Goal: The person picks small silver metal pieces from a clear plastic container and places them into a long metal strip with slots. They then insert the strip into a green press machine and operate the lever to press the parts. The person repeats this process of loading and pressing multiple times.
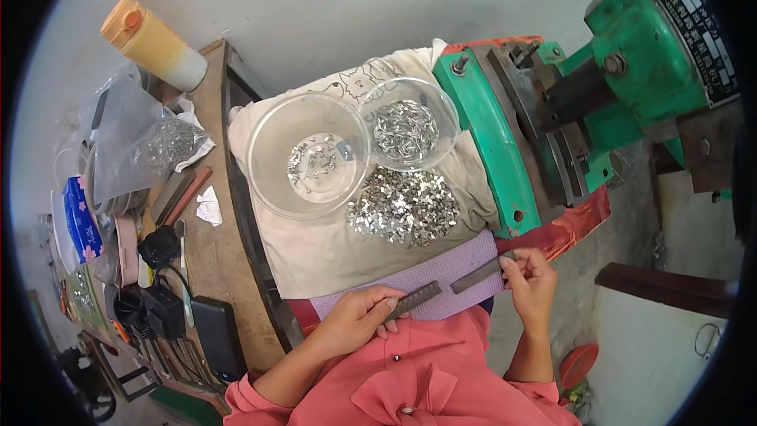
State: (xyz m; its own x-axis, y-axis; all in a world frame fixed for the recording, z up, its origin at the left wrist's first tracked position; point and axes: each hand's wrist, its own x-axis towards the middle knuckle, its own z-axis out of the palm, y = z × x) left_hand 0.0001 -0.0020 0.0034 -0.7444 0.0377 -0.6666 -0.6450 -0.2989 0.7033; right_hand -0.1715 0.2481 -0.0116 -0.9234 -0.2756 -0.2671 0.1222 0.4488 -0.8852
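Note:
Between the thumb and fingers of my left hand [355, 319] is a dark metal bar with a row of notches [419, 297]. My right hand [529, 282] pinches the far end of a flat, plain grey metal strip [476, 275]. The inner ends of the two pieces point at each other, a small gap apart, over a purple textured mat [371, 288]. Just beyond them, a heap of small shiny metal pieces [406, 207] lies on a pale cloth [288, 256]. Behind the heap, a clear tub [264, 189] holds a few small metal bits, and a smaller clear tub [451, 122] holds many thin metal pins.
A green press [493, 158] stands close on the right. At left, a wooden table [213, 256] carries a yellow bottle [158, 47], a plastic bag of metal parts [169, 142], a black box [218, 339] and cables. A red bowl [579, 364] sits low at right.

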